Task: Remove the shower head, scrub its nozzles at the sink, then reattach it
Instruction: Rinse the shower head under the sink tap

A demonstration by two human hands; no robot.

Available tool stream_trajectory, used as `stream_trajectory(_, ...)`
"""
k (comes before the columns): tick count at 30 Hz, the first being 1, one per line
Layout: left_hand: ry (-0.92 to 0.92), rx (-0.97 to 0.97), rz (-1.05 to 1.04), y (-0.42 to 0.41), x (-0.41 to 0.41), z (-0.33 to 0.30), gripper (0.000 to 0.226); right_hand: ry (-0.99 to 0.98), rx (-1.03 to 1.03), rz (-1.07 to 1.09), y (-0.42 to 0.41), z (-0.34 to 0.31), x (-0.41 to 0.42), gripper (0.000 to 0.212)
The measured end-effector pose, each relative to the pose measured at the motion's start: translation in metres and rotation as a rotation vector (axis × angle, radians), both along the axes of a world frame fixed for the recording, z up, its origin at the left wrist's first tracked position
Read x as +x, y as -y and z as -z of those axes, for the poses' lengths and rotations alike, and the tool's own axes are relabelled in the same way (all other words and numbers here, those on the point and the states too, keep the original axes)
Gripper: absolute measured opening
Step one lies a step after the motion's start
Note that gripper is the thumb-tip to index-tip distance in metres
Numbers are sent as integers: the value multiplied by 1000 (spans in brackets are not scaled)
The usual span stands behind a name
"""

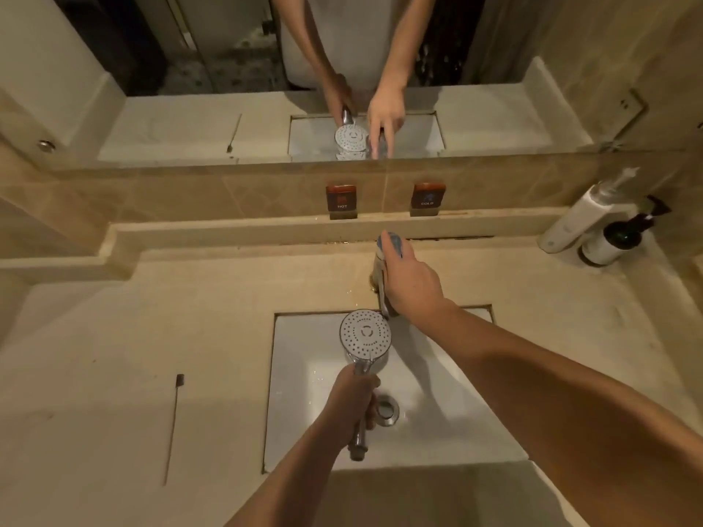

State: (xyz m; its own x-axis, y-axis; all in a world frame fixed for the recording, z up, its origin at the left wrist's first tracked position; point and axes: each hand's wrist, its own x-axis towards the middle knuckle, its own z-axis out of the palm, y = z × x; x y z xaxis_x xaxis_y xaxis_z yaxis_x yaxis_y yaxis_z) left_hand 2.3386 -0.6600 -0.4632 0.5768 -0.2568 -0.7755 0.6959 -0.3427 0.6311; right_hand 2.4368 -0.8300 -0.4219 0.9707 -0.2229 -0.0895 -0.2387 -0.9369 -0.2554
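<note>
Shower head (365, 333): detached, held over the white sink (449, 420), round nozzle face turned up toward the camera, just below the tap spout.
Left hand (352, 403): fingers curled round the chrome handle of the shower head, gripping it near the middle; the handle's end sticks out below the fist.
Right hand (409, 285): reaches forward to the tap (380, 275) at the back rim of the sink, resting on top of the lever with fingers bent over it; whether they truly grip cannot be told.
Sink: set into the beige stone table (114, 355), with a metal drain (387, 410) beside the left hand.
Brush (173, 424): thin, long-handled, lying on the table well left of the sink, untouched.
Wall: small HOT sign (341, 199) and COLD sign (427, 197) above the ledge.
Bottles (605, 230): one white, one dark, at the far right corner.
Mirror (228, 51): reflects both arms and the shower head.
</note>
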Motion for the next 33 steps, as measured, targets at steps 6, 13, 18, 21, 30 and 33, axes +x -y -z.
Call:
stream_trajectory(6,5,73,17,25,1,2,12,-23,-81,-19,6,8,10,85)
stream_trajectory(13,31,88,21,42,0,8,24,-58,-58,-31,7,0,11,84)
stream_trajectory(18,11,51,9,49,2,9,23,-77,-40,-42,8,-6,19,79)
stream_trajectory(21,4,38,9,50,0,11,20,-88,-33,-36,8,-8,20,77)
stream_trajectory(30,-1,10,-3,48,0,11,12,-109,30,-56,7,-20,21,62)
stream_trajectory(33,-2,2,-4,46,0,10,15,-119,55,-64,8,-26,21,55)
